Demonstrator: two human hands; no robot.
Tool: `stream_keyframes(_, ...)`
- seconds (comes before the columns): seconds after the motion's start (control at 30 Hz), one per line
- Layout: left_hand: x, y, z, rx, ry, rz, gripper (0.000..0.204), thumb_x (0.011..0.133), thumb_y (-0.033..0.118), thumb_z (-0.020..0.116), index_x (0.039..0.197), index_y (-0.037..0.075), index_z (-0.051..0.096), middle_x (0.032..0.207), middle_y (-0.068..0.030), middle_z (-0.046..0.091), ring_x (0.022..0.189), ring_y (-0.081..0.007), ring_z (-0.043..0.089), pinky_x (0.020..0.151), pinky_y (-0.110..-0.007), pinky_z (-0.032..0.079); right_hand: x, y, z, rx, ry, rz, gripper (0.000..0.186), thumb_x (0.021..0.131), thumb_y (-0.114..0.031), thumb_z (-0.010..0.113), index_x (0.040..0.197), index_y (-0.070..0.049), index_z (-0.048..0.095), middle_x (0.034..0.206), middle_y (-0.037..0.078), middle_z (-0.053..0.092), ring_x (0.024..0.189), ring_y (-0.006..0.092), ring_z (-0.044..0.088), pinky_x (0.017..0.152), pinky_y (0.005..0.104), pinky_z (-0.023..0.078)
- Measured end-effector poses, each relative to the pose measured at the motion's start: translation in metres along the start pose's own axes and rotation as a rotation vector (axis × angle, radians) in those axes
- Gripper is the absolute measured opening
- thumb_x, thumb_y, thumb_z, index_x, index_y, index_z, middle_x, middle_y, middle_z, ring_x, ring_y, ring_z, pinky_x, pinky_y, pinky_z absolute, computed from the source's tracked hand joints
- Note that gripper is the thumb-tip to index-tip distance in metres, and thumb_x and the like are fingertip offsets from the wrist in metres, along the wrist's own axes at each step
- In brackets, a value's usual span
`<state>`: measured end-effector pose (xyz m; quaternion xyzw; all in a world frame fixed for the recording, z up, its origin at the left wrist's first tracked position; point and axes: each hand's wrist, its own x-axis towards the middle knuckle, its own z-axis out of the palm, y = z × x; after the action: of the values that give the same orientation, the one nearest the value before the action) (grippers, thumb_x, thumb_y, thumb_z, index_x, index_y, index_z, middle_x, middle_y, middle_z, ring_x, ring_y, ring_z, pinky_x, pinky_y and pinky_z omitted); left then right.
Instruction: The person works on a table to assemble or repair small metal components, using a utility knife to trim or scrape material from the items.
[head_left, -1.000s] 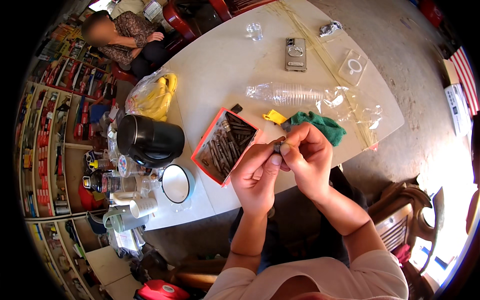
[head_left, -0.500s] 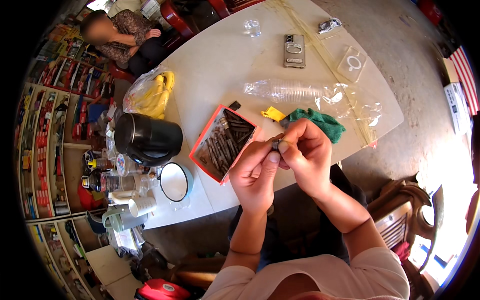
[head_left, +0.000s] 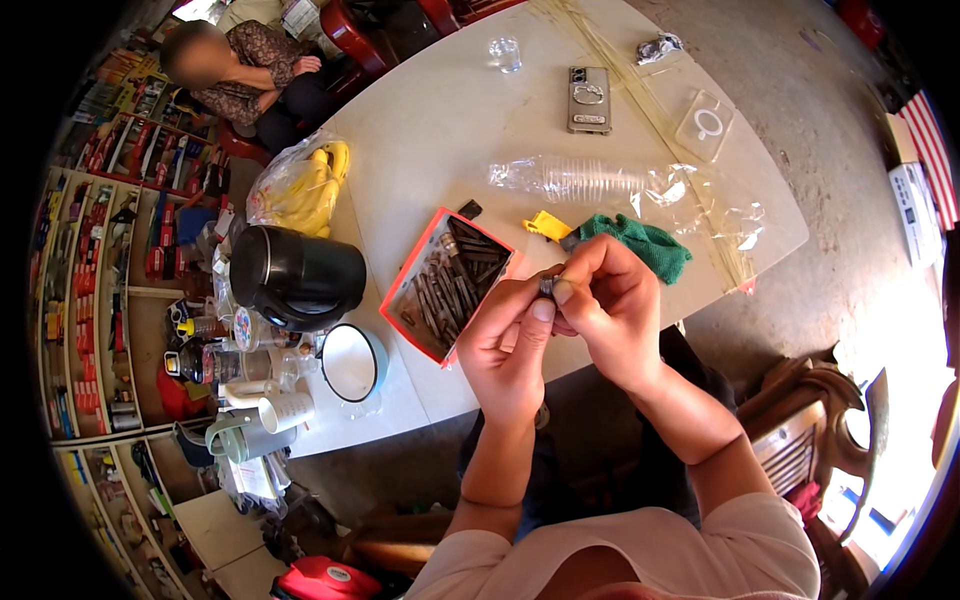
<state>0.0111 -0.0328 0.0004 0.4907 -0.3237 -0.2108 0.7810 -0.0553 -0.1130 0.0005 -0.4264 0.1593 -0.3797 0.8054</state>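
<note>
My left hand [head_left: 508, 335] and my right hand [head_left: 618, 315] meet over the table's near edge. Between their fingertips they pinch a small dark metal piece [head_left: 547, 287]; the fingers cover most of it, so its exact kind is unclear. Just left of my hands sits an open red-edged box [head_left: 408, 268] filled with several dark metal rods [head_left: 440, 298]. Beyond my right hand lies a crumpled green cloth [head_left: 645, 250], with a yellow piece [head_left: 547, 226] beside it.
A clear plastic bottle [head_left: 590, 180] lies across the table [head_left: 430, 165], near a phone [head_left: 589, 100] and a glass [head_left: 505, 55]. Leftward stand a black kettle [head_left: 300, 275], bagged bananas [head_left: 310, 195], an enamel mug [head_left: 352, 362] and cups. A person [head_left: 255, 75] sits at the far left.
Both hands have shifted very slightly left, and a little more of the metal piece shows between the fingertips. The things on the table stay in place.
</note>
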Motion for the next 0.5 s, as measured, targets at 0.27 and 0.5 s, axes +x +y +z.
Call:
stream_keyframes(0.27, 0.0007, -0.0054, 0.0034, 0.005, -0.012, -0.088, 0.026, 0.093, 0.008, 0.055, 0.112, -0.009, 0.059, 0.093, -0.0131, 0.064, 0.070, -0.0164, 0.060, 0.062, -0.029, 0.052, 0.0020, -0.0064, 0.0009, 0.259, 0.066, 0.117, 0.008, 0.090, -0.006, 0.059, 0.084, -0.003, 0.054, 0.068, -0.002, 0.053, 0.057, 0.0032, 0.044, 0.049, 0.0188, 0.036)
stream_keyframes(0.5, 0.0024, 0.0017, -0.0008, -0.037, 0.030, -0.159, 0.031, 0.095, 0.014, 0.051, 0.114, -0.010, 0.057, 0.088, -0.0141, 0.065, 0.067, -0.0180, 0.060, 0.062, -0.030, 0.052, 0.0040, -0.0029, 0.0022, 0.346, 0.034, 0.207, 0.009, 0.090, -0.008, 0.059, 0.084, -0.004, 0.054, 0.067, 0.001, 0.052, 0.056, 0.0061, 0.042, 0.049, 0.0199, 0.033)
